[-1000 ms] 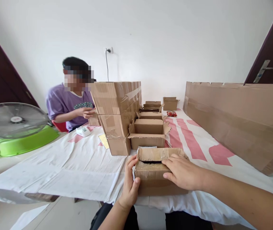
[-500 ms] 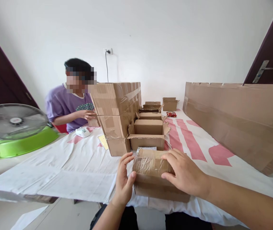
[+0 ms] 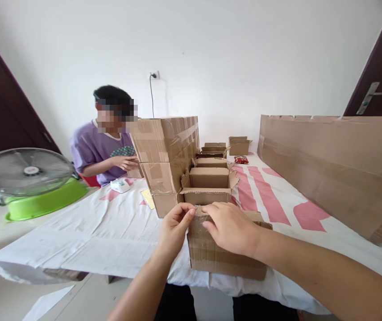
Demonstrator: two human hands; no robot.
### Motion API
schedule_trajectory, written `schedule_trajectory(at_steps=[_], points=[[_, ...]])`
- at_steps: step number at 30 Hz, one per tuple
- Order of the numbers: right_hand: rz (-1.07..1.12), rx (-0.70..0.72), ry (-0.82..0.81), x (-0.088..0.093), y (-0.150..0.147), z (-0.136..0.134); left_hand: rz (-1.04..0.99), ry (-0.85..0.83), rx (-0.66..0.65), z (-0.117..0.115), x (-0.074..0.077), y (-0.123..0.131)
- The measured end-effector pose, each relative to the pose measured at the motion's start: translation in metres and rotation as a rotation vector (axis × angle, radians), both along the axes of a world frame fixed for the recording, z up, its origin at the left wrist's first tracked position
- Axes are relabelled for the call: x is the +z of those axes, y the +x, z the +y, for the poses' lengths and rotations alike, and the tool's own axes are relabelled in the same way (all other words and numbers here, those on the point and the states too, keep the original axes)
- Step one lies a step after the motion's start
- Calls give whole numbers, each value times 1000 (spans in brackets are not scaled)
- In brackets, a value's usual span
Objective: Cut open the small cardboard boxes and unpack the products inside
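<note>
A taped cardboard box (image 3: 226, 256) stands at the near edge of the cloth-covered table, right in front of me. At its upper left corner, my left hand (image 3: 178, 225) has thumb and forefinger pinched together; whatever is between them is too small to make out. My right hand (image 3: 233, 227) lies over the upper edge, its fingers bent on the top and its thumb against the near side, gripping the box. Much of the top is hidden behind this hand. Just beyond stands a row of open cardboard boxes (image 3: 207, 197).
Closed boxes (image 3: 164, 178) are stacked to the left of the row. A long cardboard panel (image 3: 331, 165) runs along the right. A red packet (image 3: 241, 159) lies farther back. Across the table, a person (image 3: 102, 151) sits near a white device (image 3: 120, 185). A fan (image 3: 30, 171) stands left.
The box has been turned, so a taller side faces me. My left hand has gone from spread fingers beside it to a pinch at its corner. My right hand has moved left across the top.
</note>
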State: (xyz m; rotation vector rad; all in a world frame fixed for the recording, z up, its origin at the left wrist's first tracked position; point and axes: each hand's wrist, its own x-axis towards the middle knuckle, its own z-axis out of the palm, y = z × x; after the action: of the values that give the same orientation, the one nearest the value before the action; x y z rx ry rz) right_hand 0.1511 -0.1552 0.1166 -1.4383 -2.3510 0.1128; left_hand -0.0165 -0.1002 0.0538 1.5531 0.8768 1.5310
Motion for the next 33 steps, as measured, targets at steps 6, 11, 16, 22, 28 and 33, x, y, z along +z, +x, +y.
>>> schedule_trajectory(at_steps=[6,11,16,22,28,33], points=[[5,3,-102,-5,-16,18,39,136,-3,1,-14,-5],[68,1,-184,-9,-13,26,106,318,34,4,-29,-12],[120,10,-211,-9,-13,25,266,509,195,-1,-31,-16],[133,31,-204,-10,-14,24,285,579,197,-4,-31,-21],[107,31,-179,-7,-14,22,110,410,42,-1,-36,-22],[88,44,-155,-5,-16,21,-111,204,-44,-2,-34,-20]])
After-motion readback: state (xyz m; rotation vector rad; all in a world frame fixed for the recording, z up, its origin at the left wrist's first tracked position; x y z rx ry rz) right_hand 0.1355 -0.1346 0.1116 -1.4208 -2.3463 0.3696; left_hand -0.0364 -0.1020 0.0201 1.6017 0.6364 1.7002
